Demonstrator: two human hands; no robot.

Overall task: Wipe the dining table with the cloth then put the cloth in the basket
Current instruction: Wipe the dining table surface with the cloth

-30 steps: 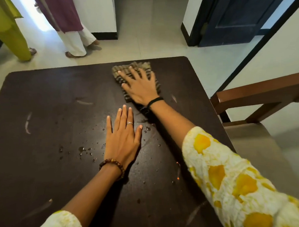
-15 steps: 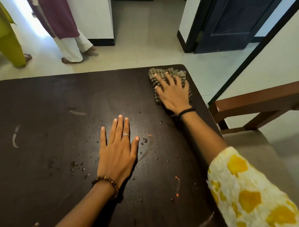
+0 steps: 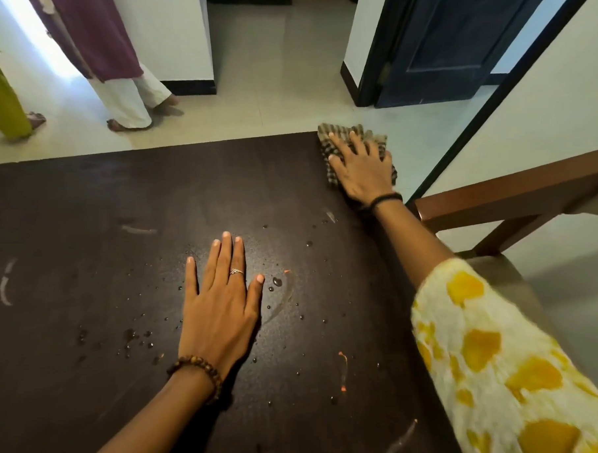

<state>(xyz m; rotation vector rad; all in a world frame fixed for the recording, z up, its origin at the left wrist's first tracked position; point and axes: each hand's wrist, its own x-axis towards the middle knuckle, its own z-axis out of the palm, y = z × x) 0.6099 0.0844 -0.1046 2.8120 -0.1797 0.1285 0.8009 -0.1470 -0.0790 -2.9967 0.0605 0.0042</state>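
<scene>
The right hand's fingers [image 3: 354, 143] lie spread and nearly straight, pressing the checked cloth [image 3: 332, 133] flat under them at the far right corner of the dark counter [image 3: 85, 217], part of it overhanging the edge. The left hand [image 3: 220, 305] rests flat, fingers straight, holding nothing. Water droplets [image 3: 277, 282] sit just beside its thumb.

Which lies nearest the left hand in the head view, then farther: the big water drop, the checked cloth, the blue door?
1. Big water drop, just right of the left hand's thumb.
2. Checked cloth, far right table corner, under the right hand.
3. Blue door, beyond the table.
</scene>
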